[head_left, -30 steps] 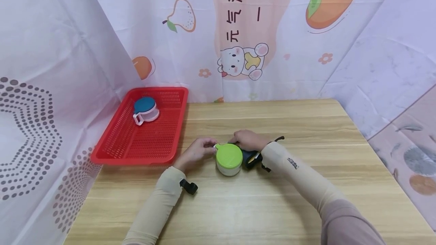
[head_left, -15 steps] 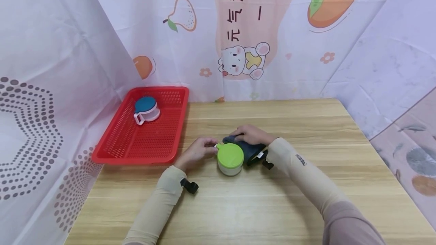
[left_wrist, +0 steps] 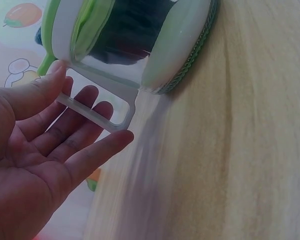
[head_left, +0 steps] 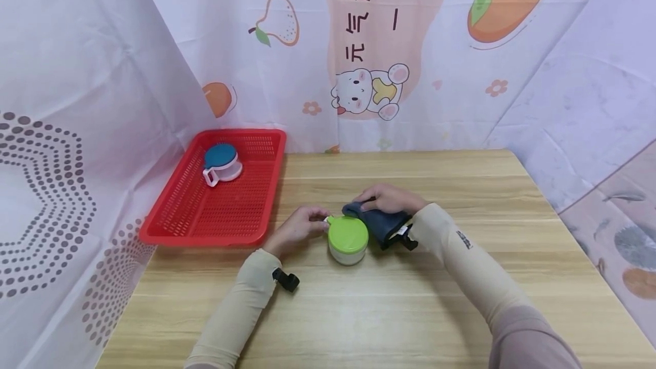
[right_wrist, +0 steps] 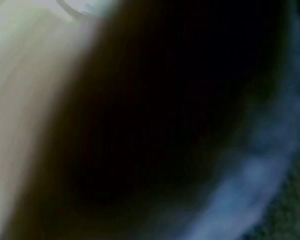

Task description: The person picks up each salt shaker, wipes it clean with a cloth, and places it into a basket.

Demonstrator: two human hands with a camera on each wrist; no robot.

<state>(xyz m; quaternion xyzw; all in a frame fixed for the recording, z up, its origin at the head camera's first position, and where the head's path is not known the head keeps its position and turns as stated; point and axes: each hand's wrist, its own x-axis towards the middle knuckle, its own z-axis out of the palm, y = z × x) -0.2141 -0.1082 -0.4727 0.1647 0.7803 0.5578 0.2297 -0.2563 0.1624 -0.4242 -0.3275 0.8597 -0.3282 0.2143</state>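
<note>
Standing between hands: green-lidded cup (upright).

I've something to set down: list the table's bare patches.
Bare: right of the right sleeve; between it and the left sleeve; beyond the right hand, toward the curtain. Crowded: around the left hand, green-lidded cup and dark-blue cloth.

The left hand opposed its thumb to bent fingers; the right hand lay back uppermost, both forearms outstretched.

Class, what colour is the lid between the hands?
The lid is lime-green, clearest in the head view.
</note>
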